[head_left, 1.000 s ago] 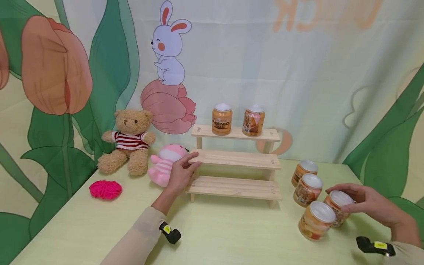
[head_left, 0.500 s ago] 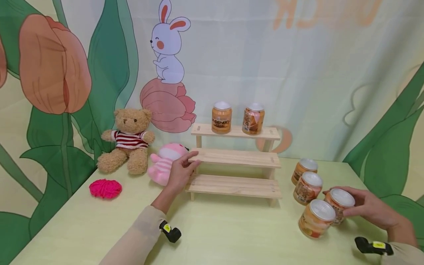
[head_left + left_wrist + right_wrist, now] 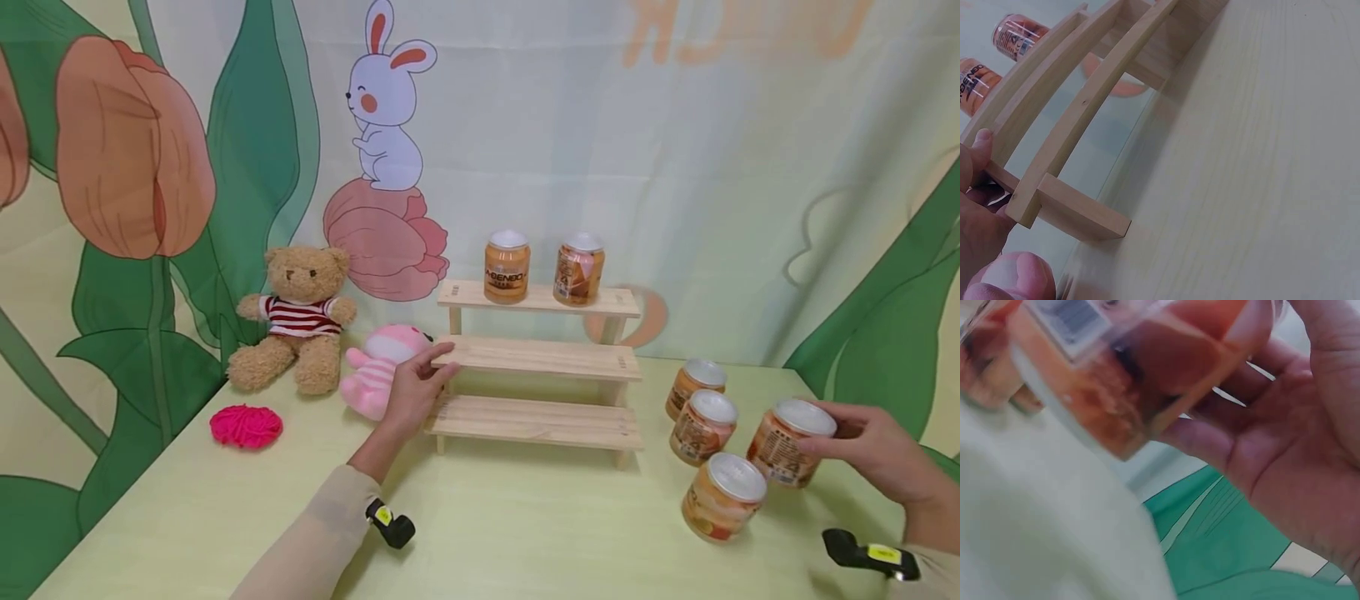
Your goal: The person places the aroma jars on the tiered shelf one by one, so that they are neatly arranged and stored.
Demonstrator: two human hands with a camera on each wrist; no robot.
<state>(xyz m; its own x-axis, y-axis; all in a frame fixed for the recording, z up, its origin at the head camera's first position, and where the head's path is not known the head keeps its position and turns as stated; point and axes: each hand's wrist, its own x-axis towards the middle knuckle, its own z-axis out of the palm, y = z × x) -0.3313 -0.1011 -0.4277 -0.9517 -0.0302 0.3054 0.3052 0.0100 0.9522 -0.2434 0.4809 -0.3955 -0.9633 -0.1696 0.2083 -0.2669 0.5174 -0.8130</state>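
Note:
A three-step wooden shelf (image 3: 536, 357) stands on the table, its tiers rising toward the back. At the left end of the middle tier, my left hand (image 3: 411, 392) holds the board, fingertips on its top and edge; the left wrist view shows the fingers (image 3: 984, 145) curled at the wood. On the right, my right hand (image 3: 873, 446) grips an orange-labelled jar (image 3: 787, 446) with a pale lid, thumb in front and fingers behind. In the right wrist view the held jar (image 3: 1129, 369) is tilted and its barcode shows.
Three similar jars stand left of the held one: a rear jar (image 3: 696, 390), a middle jar (image 3: 703, 427) and a front jar (image 3: 723, 498). Two more, a left jar (image 3: 507, 268) and a right jar (image 3: 579, 271), sit on the top tier. A pink plush (image 3: 372, 375), teddy bear (image 3: 303, 321) and pink yarn (image 3: 246, 427) lie left.
My right hand has lifted its jar from beside the front jar and moved it up and slightly right, apart from the others. My left hand stays at the shelf.

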